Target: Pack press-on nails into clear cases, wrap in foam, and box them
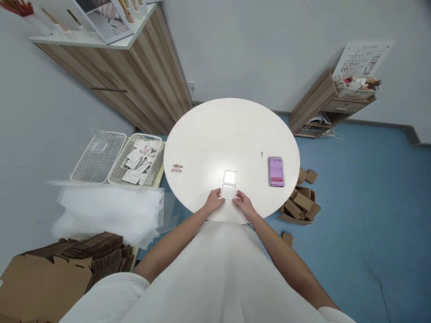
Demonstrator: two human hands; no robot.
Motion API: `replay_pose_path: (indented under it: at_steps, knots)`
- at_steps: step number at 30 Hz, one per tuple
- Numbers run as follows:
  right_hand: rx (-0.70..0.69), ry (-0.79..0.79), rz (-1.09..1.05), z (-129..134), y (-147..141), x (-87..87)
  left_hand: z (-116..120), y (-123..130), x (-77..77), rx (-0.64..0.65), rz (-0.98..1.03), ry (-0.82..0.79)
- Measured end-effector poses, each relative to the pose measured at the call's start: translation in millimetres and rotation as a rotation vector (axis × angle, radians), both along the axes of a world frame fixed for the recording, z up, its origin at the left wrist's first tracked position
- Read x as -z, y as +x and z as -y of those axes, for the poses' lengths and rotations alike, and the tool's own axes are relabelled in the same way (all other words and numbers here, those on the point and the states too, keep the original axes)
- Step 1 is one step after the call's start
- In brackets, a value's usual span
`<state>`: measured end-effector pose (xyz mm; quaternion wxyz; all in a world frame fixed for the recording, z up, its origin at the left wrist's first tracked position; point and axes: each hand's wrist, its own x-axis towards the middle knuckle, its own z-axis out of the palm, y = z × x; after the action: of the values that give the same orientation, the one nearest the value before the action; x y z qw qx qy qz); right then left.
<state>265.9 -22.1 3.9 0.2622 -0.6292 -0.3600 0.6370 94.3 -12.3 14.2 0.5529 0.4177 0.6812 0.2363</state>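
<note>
Holding the clear case [230, 184] from both sides, here are two hands at work close to the near edge of the white bench [232, 130]. It's the left hand [215, 200] on the case's left side, thumb and fingers closed on the rim by the near corner, and the right hand [244, 204] matching it on the right with the same light pinch. And the case lies open, its base between the hands, the lid laid back on the hinge towards the far edge, bright with glare! Over by the left edge, a small sheet of oval pieces [177, 168], well apart from the hands. Across to the right edge we go: a purple packet [276, 171], partly blurred into blocks, with a little dark mark [261, 154] just beside it. Off the bench's left edge, a mesh basket [156, 163] full of white cards [136, 155]; off the right, small cardboard boxes [303, 202] heaped on the blue floor [340, 193].
</note>
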Motion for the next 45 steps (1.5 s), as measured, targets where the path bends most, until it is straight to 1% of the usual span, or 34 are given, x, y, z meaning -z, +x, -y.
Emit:
replay_pose_path:
  at_steps: [2,4,6,9,12,15,19,22,25,27,31,34,36,38,41,43,45]
  knots:
    - [0.022,-0.017,-0.047,1.4,0.3,-2.2,1.3,1.8,1.4,-0.007,0.027,-0.002]
    - [0.045,-0.016,-0.084,1.1,0.7,-5.3,0.8,4.5,1.3,-0.057,0.052,-0.006]
    - [0.065,-0.006,-0.117,-0.5,1.4,-8.3,-1.1,7.5,-0.3,-0.108,0.073,-0.008]
    - [0.077,0.009,-0.168,-3.2,3.1,-10.9,-4.0,11.2,-3.8,-0.130,0.090,0.005]
    - [0.074,0.018,-0.202,-3.6,4.6,-9.2,-3.2,12.5,-4.6,-0.138,0.095,0.019]
    - [0.060,0.033,-0.213,-1.3,5.3,-4.0,2.0,11.2,-0.3,-0.143,0.089,0.024]
    - [0.015,0.071,-0.189,3.6,5.4,3.2,12.3,5.1,7.9,-0.138,0.068,0.024]
    - [-0.013,0.110,-0.146,7.1,5.0,7.0,18.9,-3.5,11.1,-0.134,0.050,0.029]
    - [-0.038,0.170,-0.053,11.7,2.5,9.5,21.0,-14.8,12.7,-0.105,0.020,0.026]
    - [-0.042,0.245,0.070,16.0,-1.9,8.9,19.1,-23.6,13.8,-0.069,0.004,0.015]
    - [-0.034,0.424,0.374,24.6,-21.7,-0.2,10.7,-48.1,14.1,0.002,-0.034,0.024]
    - [-0.118,0.506,0.424,24.4,-47.8,-9.4,4.3,-77.5,10.4,0.023,-0.143,0.073]
    - [-0.197,0.516,0.414,19.0,-69.4,-13.3,0.6,-102.8,7.2,0.025,-0.219,0.129]
    - [-0.274,0.505,0.406,8.9,-92.9,-14.8,-3.7,-131.1,5.1,0.018,-0.268,0.206]
    - [-0.379,0.485,0.408,-13.3,-129.4,-14.8,-15.3,-174.0,4.3,-0.009,-0.342,0.317]
    - [-0.447,0.471,0.426,-31.2,-153.1,-14.8,-28.1,-199.3,4.8,-0.018,-0.402,0.356]
    - [-0.506,0.465,0.460,-49.9,-175.4,-15.0,-44.4,-219.4,5.0,0.001,-0.458,0.355]
